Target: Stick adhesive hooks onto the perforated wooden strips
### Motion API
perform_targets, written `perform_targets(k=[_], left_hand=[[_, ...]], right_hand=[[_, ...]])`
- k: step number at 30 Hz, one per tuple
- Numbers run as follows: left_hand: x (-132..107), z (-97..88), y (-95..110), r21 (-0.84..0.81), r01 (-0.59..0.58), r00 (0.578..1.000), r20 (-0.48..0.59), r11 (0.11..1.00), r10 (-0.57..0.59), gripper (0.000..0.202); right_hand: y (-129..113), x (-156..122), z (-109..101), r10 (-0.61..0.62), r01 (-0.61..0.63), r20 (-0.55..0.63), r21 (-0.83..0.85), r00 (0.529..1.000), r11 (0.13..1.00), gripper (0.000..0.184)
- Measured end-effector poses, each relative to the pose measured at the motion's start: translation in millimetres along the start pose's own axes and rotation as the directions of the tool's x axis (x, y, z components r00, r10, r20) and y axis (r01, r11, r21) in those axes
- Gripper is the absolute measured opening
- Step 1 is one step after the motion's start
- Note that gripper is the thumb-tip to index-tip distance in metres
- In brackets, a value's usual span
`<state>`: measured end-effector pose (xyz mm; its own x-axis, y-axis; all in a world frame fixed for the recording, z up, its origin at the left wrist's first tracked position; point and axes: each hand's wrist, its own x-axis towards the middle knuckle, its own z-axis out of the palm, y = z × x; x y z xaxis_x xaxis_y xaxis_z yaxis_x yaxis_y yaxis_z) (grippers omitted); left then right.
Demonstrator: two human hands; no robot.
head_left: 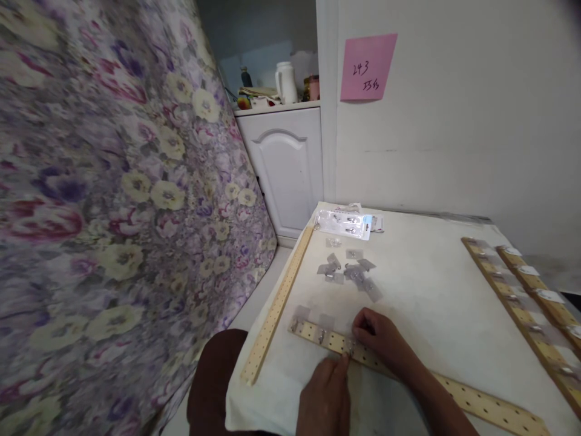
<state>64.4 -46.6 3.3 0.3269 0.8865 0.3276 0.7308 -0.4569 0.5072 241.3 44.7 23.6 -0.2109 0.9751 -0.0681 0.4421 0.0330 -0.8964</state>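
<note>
A pale wooden strip (333,343) full of holes lies slantwise near the table's front edge. Clear square adhesive hooks with metal hooks sit along its left part, one of them an adhesive hook (322,334). My left hand (323,396) reaches in from below, its fingertips closed against a third adhesive hook (351,347) on the strip. Just above the strip, my right hand (384,342) is curled with thumb and forefinger together beside that same hook. Whatever is between the right fingertips is hidden. My right forearm covers part of the strip.
Loose clear hooks (356,275) lie in a pile beyond my hands. Behind them rests blister packaging (342,224). Another perforated strip (276,309) runs along the left table edge. Wooden strips with hooks (521,312) lie at right. A floral curtain (136,200) hangs at left.
</note>
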Motion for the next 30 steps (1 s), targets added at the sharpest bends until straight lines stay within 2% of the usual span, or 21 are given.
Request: perform_targets(k=[5, 11, 18, 21, 24, 28, 30], left_hand=[[-0.6, 3.7, -2.2, 0.007, -0.035, 0.999, -0.002, 0.999, 0.035, 0.046], [-4.5, 20.9, -10.9, 0.11, -0.075, 0.991, -0.099, 0.991, 0.086, 0.052], [0.8, 6.1, -0.1, 0.18, -0.091, 0.992, -0.068, 0.979, 0.105, 0.049], [2.1, 5.3, 0.9, 0.196, -0.094, 0.992, -0.058, 0.976, 0.108, 0.047], [0.0, 13.5, -4.1, 0.206, -0.098, 0.989, -0.09, 0.974, 0.118, 0.045], [-4.9, 25.7, -11.5, 0.207, -0.088, 0.982, -0.144, 0.974, 0.12, 0.048], [-6.6, 28.6, -13.0, 0.207, -0.054, 0.986, -0.143, 0.977, 0.085, 0.048]], right_hand=[[2.5, 1.2, 1.0, -0.001, 0.001, -0.002, 0.003, 1.0, 1.0, 0.004], [2.7, 0.8, 1.7, -0.004, 0.004, -0.005, 0.02, 1.0, 1.0, 0.004], [1.9, 0.1, 1.6, -0.003, 0.004, -0.009, 0.028, 1.0, 1.0, 0.003], [1.7, -0.3, 1.7, -0.006, 0.006, -0.006, 0.028, 1.0, 1.0, 0.004], [1.6, -1.4, 1.6, -0.01, 0.011, -0.026, 0.02, 1.0, 1.0, 0.001], [1.7, -3.1, 2.1, -0.011, 0.011, -0.022, 0.015, 1.0, 1.0, 0.015], [1.3, -3.7, 2.3, -0.017, 0.017, -0.013, -0.01, 1.0, 1.0, 0.015]])
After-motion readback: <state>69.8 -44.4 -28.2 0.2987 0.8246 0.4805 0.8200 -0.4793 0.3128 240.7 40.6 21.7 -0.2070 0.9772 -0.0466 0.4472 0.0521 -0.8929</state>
